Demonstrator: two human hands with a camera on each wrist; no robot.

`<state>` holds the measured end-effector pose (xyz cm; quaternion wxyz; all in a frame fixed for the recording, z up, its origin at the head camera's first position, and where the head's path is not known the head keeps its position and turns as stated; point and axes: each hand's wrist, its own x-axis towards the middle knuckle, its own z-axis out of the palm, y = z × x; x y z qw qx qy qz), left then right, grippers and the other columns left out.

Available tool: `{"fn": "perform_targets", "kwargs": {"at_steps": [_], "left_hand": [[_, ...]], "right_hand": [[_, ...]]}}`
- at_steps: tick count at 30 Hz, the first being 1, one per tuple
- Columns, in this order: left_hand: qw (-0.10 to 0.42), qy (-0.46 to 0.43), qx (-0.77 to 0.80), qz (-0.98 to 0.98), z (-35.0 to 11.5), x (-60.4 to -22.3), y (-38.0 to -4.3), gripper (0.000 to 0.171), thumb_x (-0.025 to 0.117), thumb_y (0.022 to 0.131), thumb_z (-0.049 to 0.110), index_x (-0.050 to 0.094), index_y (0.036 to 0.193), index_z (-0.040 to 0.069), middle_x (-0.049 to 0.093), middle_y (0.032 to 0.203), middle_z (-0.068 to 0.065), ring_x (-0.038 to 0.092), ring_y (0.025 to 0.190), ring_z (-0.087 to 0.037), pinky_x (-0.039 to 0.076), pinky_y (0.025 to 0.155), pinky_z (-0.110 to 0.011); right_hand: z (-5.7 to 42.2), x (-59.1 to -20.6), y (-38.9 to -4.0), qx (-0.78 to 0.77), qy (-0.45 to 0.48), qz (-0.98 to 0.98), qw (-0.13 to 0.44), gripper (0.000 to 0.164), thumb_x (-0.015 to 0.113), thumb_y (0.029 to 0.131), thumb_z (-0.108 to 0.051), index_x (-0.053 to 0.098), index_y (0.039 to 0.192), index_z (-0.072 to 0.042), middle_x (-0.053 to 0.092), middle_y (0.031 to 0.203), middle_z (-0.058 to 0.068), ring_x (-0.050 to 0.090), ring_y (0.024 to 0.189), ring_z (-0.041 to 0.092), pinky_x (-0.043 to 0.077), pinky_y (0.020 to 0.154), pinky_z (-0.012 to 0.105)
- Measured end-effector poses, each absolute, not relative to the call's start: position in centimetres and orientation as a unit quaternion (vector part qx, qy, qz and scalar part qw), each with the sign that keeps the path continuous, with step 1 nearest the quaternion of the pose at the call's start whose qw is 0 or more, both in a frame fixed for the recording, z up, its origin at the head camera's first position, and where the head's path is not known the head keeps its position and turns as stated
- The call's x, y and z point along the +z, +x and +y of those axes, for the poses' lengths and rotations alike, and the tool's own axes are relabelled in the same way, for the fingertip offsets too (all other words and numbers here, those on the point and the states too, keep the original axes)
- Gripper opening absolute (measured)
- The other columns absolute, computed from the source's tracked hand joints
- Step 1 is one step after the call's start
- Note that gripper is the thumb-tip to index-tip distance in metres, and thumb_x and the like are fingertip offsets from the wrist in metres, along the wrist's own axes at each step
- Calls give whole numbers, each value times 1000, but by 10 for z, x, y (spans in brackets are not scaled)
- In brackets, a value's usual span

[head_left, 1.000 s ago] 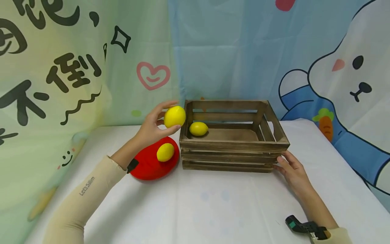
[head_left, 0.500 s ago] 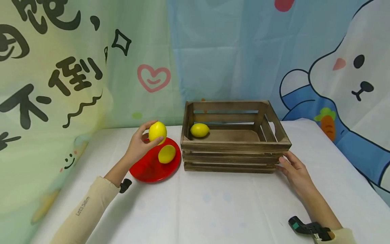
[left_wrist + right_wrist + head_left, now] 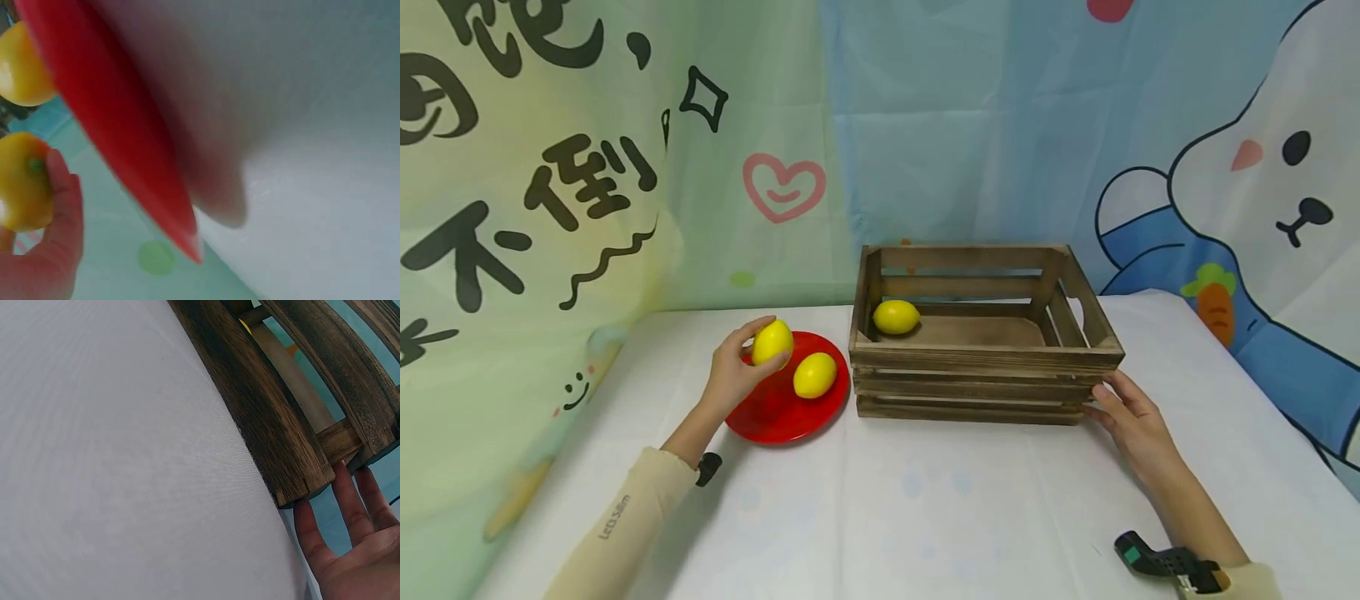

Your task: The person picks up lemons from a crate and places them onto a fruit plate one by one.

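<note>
In the head view, my left hand point(image 3: 730, 375) pinches a yellow lemon point(image 3: 772, 342) between thumb and fingers over the left part of a red plate point(image 3: 771, 418). The left wrist view has this held lemon point(image 3: 24, 182) apart from the plate's rim point(image 3: 134, 140). A second lemon point(image 3: 815, 375) lies on the plate, right of the held one. A third lemon point(image 3: 896, 317) rests inside the brown wooden crate point(image 3: 985, 360), at its left end. Fingertips of my right hand point(image 3: 1137, 429) touch the crate's front right corner; in the right wrist view the fingers point(image 3: 353, 509) are extended against the slat ends.
A white cloth point(image 3: 925, 500) covers the table. Behind it hangs a printed fabric backdrop point(image 3: 940, 150). The plate stands close to the crate's left side. Each wrist wears a dark strap-mounted device, such as the right wrist device point(image 3: 1161, 560).
My left hand has carried the lemon left and down, from beside the crate's upper left edge to over the plate. My right hand stays at the crate's corner.
</note>
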<state>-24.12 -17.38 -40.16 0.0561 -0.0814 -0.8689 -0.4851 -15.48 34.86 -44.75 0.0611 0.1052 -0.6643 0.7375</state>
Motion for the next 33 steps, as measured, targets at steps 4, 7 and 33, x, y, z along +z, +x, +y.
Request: {"fn": "perform_targets", "kwargs": {"at_steps": [4, 7, 33], "left_hand": [[29, -49, -458, -887, -177, -409, -243, 60, 72, 89, 20, 48, 143, 12, 47, 142, -16, 46, 125, -37, 46, 100, -51], [0, -33, -443, -896, -179, -414, -245, 60, 71, 90, 20, 46, 144, 13, 46, 143, -18, 44, 125, -38, 46, 100, -52], [-58, -43, -407, -910, -179, -418, -248, 69, 73, 88, 16, 38, 146, 4, 46, 139, -26, 46, 125, -42, 46, 99, -52]], "right_hand": [[347, -449, -154, 739, 99, -663, 59, 46, 45, 103, -7, 44, 148, -20, 51, 131, -14, 53, 111, -2, 50, 86, 15], [347, -449, -153, 739, 99, -664, 60, 46, 44, 103, -6, 44, 148, -20, 51, 130, -13, 53, 112, -2, 50, 86, 15], [348, -448, -155, 725, 93, -679, 69, 49, 46, 103, -10, 40, 150, -20, 50, 132, -16, 52, 113, -3, 50, 84, 13]]}}
